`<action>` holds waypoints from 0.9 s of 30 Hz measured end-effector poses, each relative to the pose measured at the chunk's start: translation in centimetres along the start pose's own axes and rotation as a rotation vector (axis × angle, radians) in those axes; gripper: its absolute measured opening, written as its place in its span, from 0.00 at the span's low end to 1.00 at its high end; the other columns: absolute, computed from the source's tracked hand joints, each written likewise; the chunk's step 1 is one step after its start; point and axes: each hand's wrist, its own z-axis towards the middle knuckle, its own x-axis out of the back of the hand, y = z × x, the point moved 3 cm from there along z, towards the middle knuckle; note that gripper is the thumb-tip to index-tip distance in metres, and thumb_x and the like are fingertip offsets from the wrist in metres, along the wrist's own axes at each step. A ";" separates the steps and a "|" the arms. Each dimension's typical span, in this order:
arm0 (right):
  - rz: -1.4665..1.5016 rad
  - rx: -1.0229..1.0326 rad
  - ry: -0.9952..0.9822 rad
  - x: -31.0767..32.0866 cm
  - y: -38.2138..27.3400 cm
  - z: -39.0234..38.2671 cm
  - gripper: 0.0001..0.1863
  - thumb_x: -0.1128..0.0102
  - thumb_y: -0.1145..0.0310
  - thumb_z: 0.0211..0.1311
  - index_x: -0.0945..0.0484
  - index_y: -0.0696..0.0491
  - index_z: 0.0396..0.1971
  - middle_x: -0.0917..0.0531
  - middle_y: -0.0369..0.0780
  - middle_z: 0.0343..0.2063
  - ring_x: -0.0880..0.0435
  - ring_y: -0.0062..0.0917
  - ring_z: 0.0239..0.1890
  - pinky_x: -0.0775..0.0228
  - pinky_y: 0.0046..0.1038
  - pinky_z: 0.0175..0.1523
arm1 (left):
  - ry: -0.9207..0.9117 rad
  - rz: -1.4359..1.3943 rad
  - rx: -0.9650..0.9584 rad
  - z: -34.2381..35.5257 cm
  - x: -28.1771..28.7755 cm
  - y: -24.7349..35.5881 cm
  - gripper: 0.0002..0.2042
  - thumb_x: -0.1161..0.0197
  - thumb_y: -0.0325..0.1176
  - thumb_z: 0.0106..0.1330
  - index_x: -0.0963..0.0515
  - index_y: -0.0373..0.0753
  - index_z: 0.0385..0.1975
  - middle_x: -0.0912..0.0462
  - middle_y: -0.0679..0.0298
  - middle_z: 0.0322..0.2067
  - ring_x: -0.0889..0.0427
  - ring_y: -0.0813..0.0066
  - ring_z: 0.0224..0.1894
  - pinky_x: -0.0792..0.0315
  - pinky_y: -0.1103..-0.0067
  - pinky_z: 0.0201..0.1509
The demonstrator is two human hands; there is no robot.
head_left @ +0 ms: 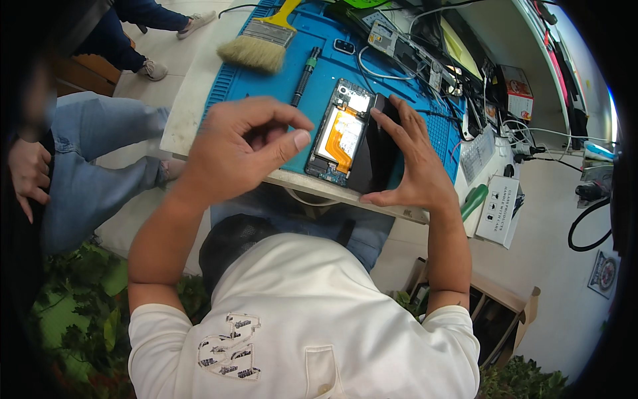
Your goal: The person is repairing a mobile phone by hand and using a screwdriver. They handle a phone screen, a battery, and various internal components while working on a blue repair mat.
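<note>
An opened phone [337, 156] lies on the blue work mat [316, 56], its orange flex cable and circuit boards exposed. A dark panel [372, 159] lies along its right side. My right hand [415, 153] grips this panel, fingers at its top and side, thumb low near the mat's front edge. My left hand [246, 146] is raised left of the phone, fingers curled and thumb close to the index fingertip; whatever they may hold is hidden. A black-and-green pen-like tool [306, 76] and a wide yellow-handled brush [259, 46] lie beyond the left hand.
Cables and electronic parts [399, 50] crowd the back right, beside a white box [495, 213] and a green-handled tool [473, 199]. At the left are another person's hand [30, 173] and jeans-clad legs [113, 133], with further legs [126, 40] behind. Leafy greenery [80, 319] is below.
</note>
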 end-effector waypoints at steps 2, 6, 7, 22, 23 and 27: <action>0.000 0.010 -0.004 0.1 0.0 0.0 0.73 0.07 0.33 0.30 0.29 0.44 0.83 0.38 0.56 0.84 0.40 0.61 0.84 0.38 0.59 0.85 | 0.020 0.016 0.011 0.4 0.8 0.0 0.08 0.25 0.28 0.77 0.09 0.32 0.50 0.14 0.72 0.35 0.24 0.90 0.34 0.30 0.85 0.37; 0.009 0.023 -0.010 0.3 -0.1 0.1 0.71 0.08 0.35 0.33 0.30 0.46 0.83 0.38 0.58 0.83 0.40 0.62 0.84 0.41 0.58 0.86 | 0.081 0.029 0.063 2.0 2.1 -0.2 0.09 0.25 0.28 0.78 0.10 0.32 0.52 0.11 0.71 0.37 0.21 0.90 0.36 0.27 0.86 0.40; 0.013 0.024 -0.018 0.2 0.0 -0.5 0.71 0.08 0.36 0.34 0.30 0.46 0.83 0.38 0.59 0.83 0.40 0.63 0.84 0.41 0.58 0.86 | 0.103 0.024 0.066 2.4 2.2 -0.4 0.09 0.25 0.28 0.78 0.10 0.32 0.52 0.11 0.70 0.37 0.20 0.90 0.37 0.25 0.86 0.40; 0.089 0.048 0.039 0.0 0.7 -0.1 0.70 0.08 0.38 0.34 0.31 0.47 0.83 0.39 0.58 0.83 0.41 0.62 0.84 0.42 0.58 0.87 | -0.077 1.100 0.138 8.7 -1.0 -1.0 0.23 0.21 0.37 0.67 0.14 0.33 0.59 0.07 0.48 0.41 0.08 0.47 0.47 0.17 0.59 0.58; 0.096 0.058 0.029 -0.4 0.8 -0.1 0.70 0.08 0.38 0.34 0.31 0.47 0.83 0.39 0.59 0.83 0.41 0.62 0.84 0.43 0.58 0.87 | -0.065 1.090 0.154 8.4 -1.4 -1.3 0.24 0.21 0.36 0.66 0.14 0.34 0.61 0.08 0.49 0.41 0.07 0.51 0.46 0.17 0.61 0.57; 0.055 -0.002 0.019 -0.3 0.5 -0.5 0.71 0.07 0.39 0.33 0.31 0.44 0.83 0.37 0.57 0.83 0.42 0.61 0.85 0.39 0.58 0.86 | 0.000 0.786 0.195 8.1 -0.2 -0.1 0.28 0.21 0.32 0.66 0.18 0.34 0.67 0.09 0.56 0.39 0.07 0.67 0.41 0.14 0.71 0.51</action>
